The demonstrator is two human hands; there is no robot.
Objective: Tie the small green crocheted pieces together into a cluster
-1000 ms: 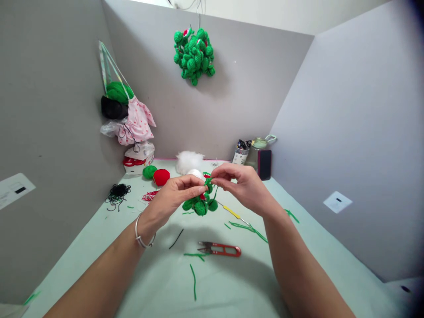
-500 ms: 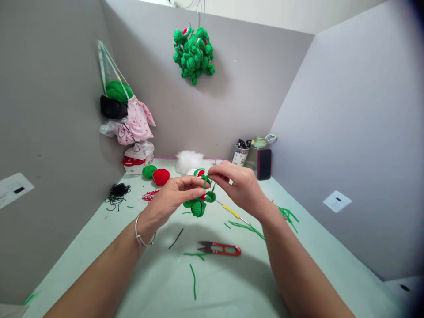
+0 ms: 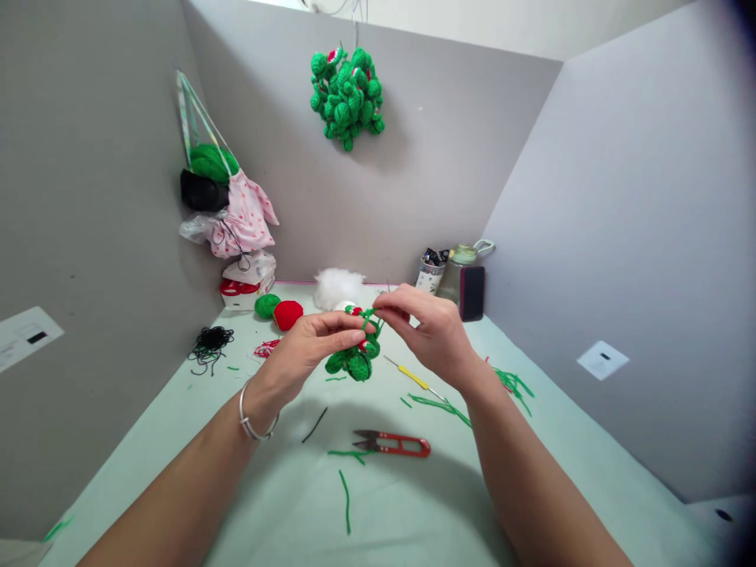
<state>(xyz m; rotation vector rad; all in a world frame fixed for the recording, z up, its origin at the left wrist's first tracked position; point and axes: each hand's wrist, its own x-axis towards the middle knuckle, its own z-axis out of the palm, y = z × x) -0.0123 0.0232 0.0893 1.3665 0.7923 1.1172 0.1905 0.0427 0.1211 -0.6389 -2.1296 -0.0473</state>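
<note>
My left hand [image 3: 316, 339] is closed on a small green crocheted piece [image 3: 358, 364] with red and white parts, held up above the table. Its rounded lower end hangs below my thumb; the fingers cover some of it. My right hand [image 3: 422, 327] pinches green yarn [image 3: 372, 313] at the top of the piece, close to my left fingertips. Beneath the hands lie red-handled thread snips [image 3: 402, 445], with blades pointing left. A yellow-handled crochet hook [image 3: 413, 378] rests below my right hand.
Green yarn scraps [image 3: 345, 502] and a black strand [image 3: 314, 425] lie near the snips. Red yarn [image 3: 288, 315], green yarn [image 3: 268, 305] and white stuffing [image 3: 339, 288] sit at the back. A crocheted bunch [image 3: 348, 98] hangs above; a phone [image 3: 472, 293] leans back right.
The crocheted piece has turned and risen slightly in my left hand, its round lower end shifting a little right. Both hands keep nearly the same place and grip.
</note>
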